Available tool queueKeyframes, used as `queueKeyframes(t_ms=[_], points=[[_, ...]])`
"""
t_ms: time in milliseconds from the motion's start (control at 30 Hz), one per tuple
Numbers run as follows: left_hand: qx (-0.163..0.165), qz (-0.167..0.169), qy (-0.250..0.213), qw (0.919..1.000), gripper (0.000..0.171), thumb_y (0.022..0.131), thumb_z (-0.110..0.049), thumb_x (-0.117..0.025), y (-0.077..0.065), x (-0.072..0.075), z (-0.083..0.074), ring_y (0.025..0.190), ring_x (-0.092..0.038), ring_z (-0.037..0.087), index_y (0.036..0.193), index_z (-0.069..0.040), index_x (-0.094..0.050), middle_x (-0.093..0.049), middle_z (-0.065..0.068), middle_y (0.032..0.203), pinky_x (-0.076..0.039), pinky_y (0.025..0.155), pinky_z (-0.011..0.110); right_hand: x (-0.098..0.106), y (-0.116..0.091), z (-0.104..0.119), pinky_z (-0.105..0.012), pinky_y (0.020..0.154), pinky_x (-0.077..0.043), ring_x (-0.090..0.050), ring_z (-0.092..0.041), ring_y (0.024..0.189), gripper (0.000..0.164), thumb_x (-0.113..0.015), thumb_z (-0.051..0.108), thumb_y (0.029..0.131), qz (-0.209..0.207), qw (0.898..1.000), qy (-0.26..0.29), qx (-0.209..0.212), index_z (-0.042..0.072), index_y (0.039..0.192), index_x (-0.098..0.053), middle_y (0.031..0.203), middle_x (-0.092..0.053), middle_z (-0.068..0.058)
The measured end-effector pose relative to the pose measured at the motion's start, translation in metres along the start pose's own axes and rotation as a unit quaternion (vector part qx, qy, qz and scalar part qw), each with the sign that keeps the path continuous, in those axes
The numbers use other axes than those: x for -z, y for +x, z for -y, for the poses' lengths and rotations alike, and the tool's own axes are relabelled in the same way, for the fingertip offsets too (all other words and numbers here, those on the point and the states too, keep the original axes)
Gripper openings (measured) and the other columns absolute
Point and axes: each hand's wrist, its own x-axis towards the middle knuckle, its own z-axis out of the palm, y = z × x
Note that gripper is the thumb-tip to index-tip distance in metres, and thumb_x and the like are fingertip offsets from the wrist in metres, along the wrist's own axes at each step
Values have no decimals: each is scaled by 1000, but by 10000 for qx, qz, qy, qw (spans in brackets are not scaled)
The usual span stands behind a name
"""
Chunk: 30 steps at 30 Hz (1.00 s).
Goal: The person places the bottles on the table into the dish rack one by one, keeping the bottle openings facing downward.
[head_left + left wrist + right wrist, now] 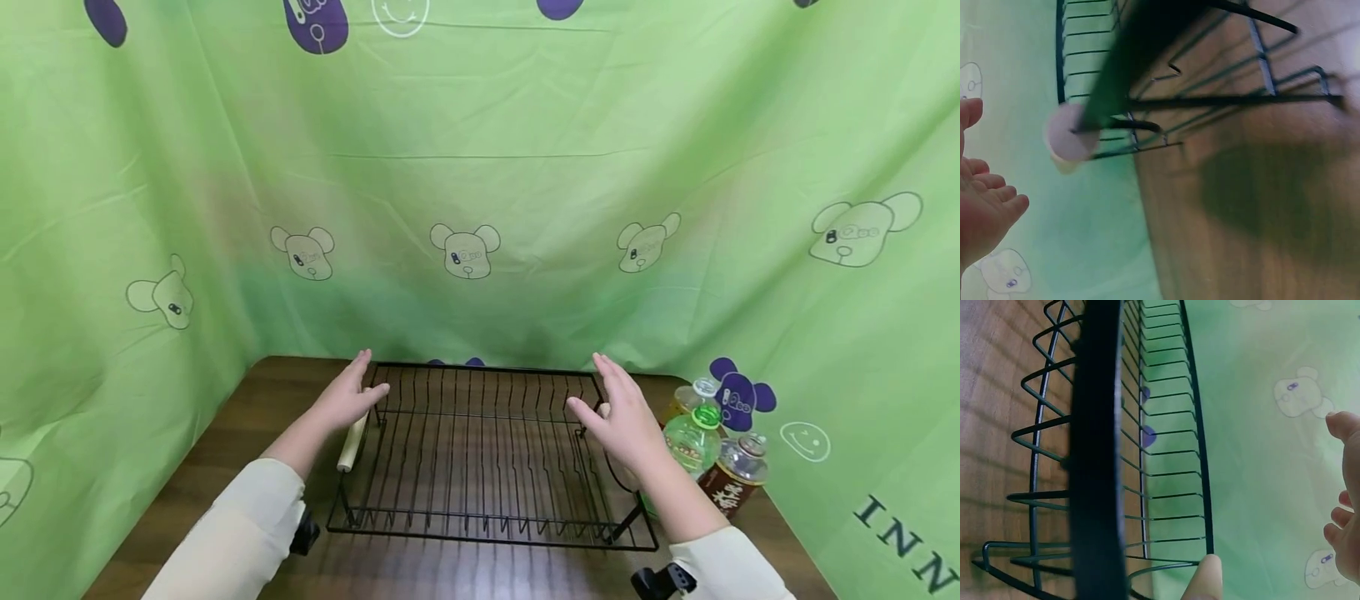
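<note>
A black wire dish rack (480, 539) with pale wooden handles stands on the brown table. Over its left side my left hand (341, 408) is held with fingers extended and thumb apart, near the left handle (352, 443). That hand (985, 206) shows at the edge of the left wrist view, away from the handle's round end (1071, 132). My right hand (618, 417) is raised similarly by the right handle (1207, 578), which it and the forearm partly hide in the head view. Neither hand holds anything.
Right of the rack stand several plastic bottles: a green one (693, 442), one with a dark brown label (731, 487), and another partly hidden behind. A green printed curtain (465, 167) hangs behind the table (225, 467) and along both sides.
</note>
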Motion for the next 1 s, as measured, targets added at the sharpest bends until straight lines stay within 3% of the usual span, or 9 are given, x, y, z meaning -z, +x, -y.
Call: queueKeyframes(t_ms=[67, 300, 467, 633, 733, 833, 900, 1000], points=[[33, 42, -20, 10000, 78, 102, -34, -48, -4, -2, 6, 148, -15, 44, 156, 0, -3, 0, 23, 164, -17, 119, 57, 4, -6, -1, -67, 111, -25, -25, -47, 143, 81, -60, 43, 95, -113, 9999, 50, -1, 4, 155, -23, 159, -26, -23], [253, 162, -279, 9992, 80, 101, -34, -49, -16, -13, 24, 147, -11, 46, 156, 0, -2, -2, 26, 163, -17, 118, 60, 15, -26, -7, -68, 107, -28, -30, -49, 140, 78, -65, 35, 94, -686, 9974, 216, -71, 2, 153, -27, 155, -31, -27], [480, 32, -722, 9962, 82, 100, -30, -52, -22, -25, 30, 141, -28, 49, 156, 2, -2, -10, 31, 160, -30, 113, 59, 22, -39, -12, -70, 104, -30, -32, -50, 138, 79, -67, 33, 92, -917, 9954, 229, -178, 2, 153, -29, 154, -33, -28], [580, -56, -1052, 9927, 81, 99, -25, -54, -26, -37, 37, 128, -45, 52, 156, 2, -4, -18, 36, 155, -52, 90, 52, 29, -53, -17, -71, 105, -28, -32, -52, 137, 80, -69, 30, 91, -1219, 9915, 347, -303, 3, 153, -28, 154, -32, -29], [664, -2, -1247, 9900, 80, 99, -24, -53, -27, -41, 38, 126, -46, 54, 157, -1, -3, -18, 37, 155, -56, 77, 48, 33, -62, -20, -70, 108, -26, -32, -51, 138, 79, -71, 26, 89, -1515, 9859, 526, -474, 4, 153, -30, 153, -34, -28], [734, 43, -1506, 9859, 79, 100, -22, -51, -29, -42, 39, 135, -35, 54, 157, -2, 0, -12, 34, 158, -52, 87, 55, 35, -71, -23, -69, 110, -24, -32, -49, 139, 79, -73, 21, 87, -1799, 9785, 679, -749, 5, 152, -32, 153, -35, -27], [727, 35, -1678, 9831, 78, 100, -19, -50, -29, -43, 40, 141, -26, 52, 156, -1, 2, -8, 32, 160, -43, 100, 61, 35, -76, -26, -69, 110, -24, -33, -49, 139, 80, -74, 19, 85, -1956, 9731, 753, -960, 7, 152, -33, 153, -35, -26], [748, 47, -1929, 9783, 78, 101, -17, -48, -29, -44, 41, 145, -15, 50, 156, 0, 4, -3, 29, 161, -34, 107, 64, 35, -82, -30, -69, 110, -24, -33, -49, 138, 81, -74, 18, 84, -2134, 9663, 803, -1197, 9, 153, -32, 153, -35, -26]])
